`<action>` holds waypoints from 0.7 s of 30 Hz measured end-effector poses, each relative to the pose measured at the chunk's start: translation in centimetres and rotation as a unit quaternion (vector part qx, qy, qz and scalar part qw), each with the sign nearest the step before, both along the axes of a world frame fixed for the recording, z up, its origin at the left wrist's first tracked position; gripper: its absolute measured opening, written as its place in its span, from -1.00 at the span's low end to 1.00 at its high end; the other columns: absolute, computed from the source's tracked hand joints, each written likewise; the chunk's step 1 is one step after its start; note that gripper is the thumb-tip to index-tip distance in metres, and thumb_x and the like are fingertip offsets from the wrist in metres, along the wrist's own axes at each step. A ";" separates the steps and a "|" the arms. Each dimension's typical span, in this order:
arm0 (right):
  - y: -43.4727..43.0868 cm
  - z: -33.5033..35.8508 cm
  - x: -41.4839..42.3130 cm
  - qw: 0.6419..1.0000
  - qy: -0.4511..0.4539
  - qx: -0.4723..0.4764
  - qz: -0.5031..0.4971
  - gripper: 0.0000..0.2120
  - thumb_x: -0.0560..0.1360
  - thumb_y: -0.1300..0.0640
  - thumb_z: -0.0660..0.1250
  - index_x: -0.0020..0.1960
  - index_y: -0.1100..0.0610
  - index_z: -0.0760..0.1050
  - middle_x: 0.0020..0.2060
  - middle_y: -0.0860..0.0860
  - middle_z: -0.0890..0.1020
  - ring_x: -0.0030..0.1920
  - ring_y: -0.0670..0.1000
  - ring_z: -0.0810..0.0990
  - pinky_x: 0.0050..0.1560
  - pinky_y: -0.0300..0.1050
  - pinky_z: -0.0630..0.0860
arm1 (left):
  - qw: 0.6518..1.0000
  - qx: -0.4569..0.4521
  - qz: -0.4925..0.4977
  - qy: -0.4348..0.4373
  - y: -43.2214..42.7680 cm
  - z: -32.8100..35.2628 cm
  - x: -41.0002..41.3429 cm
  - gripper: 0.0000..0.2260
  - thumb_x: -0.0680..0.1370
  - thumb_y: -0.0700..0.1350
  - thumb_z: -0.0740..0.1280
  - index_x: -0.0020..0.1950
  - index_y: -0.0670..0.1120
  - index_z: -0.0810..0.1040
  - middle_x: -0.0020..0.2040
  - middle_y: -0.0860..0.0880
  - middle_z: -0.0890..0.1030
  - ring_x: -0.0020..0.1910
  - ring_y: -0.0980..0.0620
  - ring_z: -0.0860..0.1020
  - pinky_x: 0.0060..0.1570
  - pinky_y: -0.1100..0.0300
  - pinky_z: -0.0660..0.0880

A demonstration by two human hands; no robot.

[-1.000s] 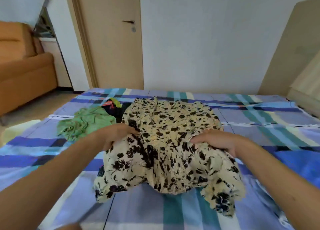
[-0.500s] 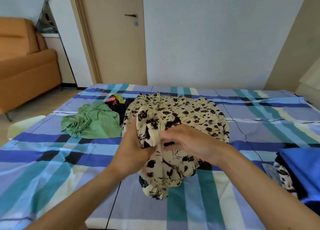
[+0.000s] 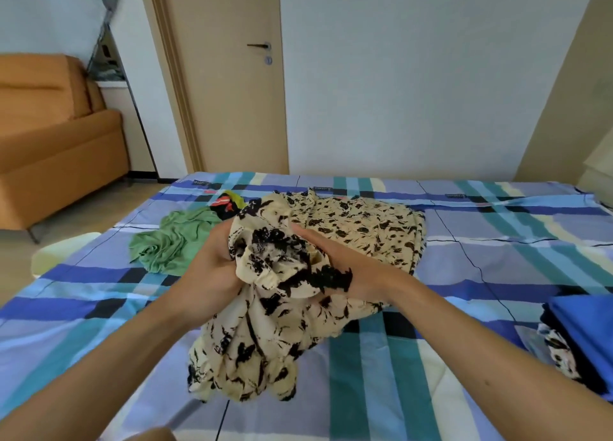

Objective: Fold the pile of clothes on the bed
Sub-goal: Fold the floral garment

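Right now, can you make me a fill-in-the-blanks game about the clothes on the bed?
1. Both hands, the left hand and the right hand, grip the cream garment with ____ blotches.
2. The crumpled shirt lying left of it is ____.
3. The folded cloth at the bed's right edge is ____.
4. The bedsheet has a ____ pattern.

Missing words: black, green, blue, plaid
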State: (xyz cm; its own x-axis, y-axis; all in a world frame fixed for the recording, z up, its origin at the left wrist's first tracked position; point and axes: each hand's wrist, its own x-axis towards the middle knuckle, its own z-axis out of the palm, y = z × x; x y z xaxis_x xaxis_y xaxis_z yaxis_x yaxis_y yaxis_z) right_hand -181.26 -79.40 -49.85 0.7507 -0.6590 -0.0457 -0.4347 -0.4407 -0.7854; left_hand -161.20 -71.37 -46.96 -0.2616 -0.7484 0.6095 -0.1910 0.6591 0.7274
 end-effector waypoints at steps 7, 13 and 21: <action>-1.8 6.0 1.7 0.992 -0.044 0.112 -0.042 -0.66 0.57 0.45 0.22 0.20 0.08 0.36 -0.26 -0.09 0.69 -0.23 -0.10 0.68 -0.26 -0.26 0.54 | 0.995 0.049 0.073 -0.052 -2.1 6.3 4.3 -0.91 0.53 -0.31 0.34 -0.13 -0.20 0.62 -0.23 0.04 0.67 -0.20 0.15 0.62 -0.18 0.30 0.55; -7.5 13.9 3.0 0.966 -0.208 0.073 -0.134 -0.34 0.19 0.08 0.68 0.19 0.19 0.51 0.01 0.12 0.70 0.02 0.03 0.66 0.29 0.05 0.46 | 0.955 0.065 0.254 -0.140 -8.9 13.0 8.0 -0.84 0.59 -0.16 0.17 -0.06 -0.18 0.52 -0.14 -0.24 0.59 -0.13 -0.04 0.51 0.04 -0.04 0.58; -10.3 27.1 2.0 0.909 -0.264 -0.226 -0.232 -0.91 0.49 0.09 0.49 -0.06 0.09 0.69 -0.08 0.11 0.73 0.03 0.17 0.69 0.16 0.12 0.60 | 0.936 -0.077 0.209 -0.272 -10.5 23.8 3.4 -0.64 0.50 0.27 0.34 -0.19 -0.02 0.53 -0.40 0.19 0.62 -0.40 0.25 0.58 -0.25 0.27 0.52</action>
